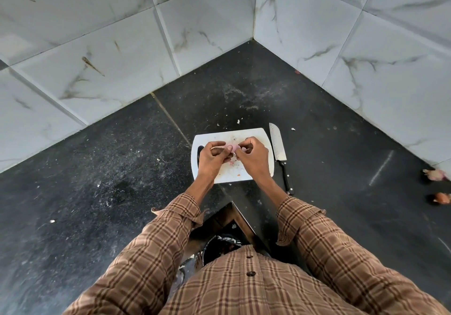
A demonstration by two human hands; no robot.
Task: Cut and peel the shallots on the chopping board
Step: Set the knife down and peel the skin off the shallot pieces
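A white chopping board [220, 135] lies on the black counter in the corner. Over its middle, my left hand [211, 159] and my right hand [251, 157] meet around one small pale pink shallot [231, 148]. The left fingers grip it from the left. The right fingertips pinch its right end, where a bit of skin shows. Small peel scraps lie on the board under the hands. A knife [279, 148] with a steel blade and black handle rests on the counter just right of the board, tip pointing away from me.
Two unpeeled shallots [435, 174] [441, 198] lie at the far right edge of the counter. Marble-tiled walls close the corner behind the board. A bin with a dark liner [219, 244] stands below the counter's inner corner, in front of me.
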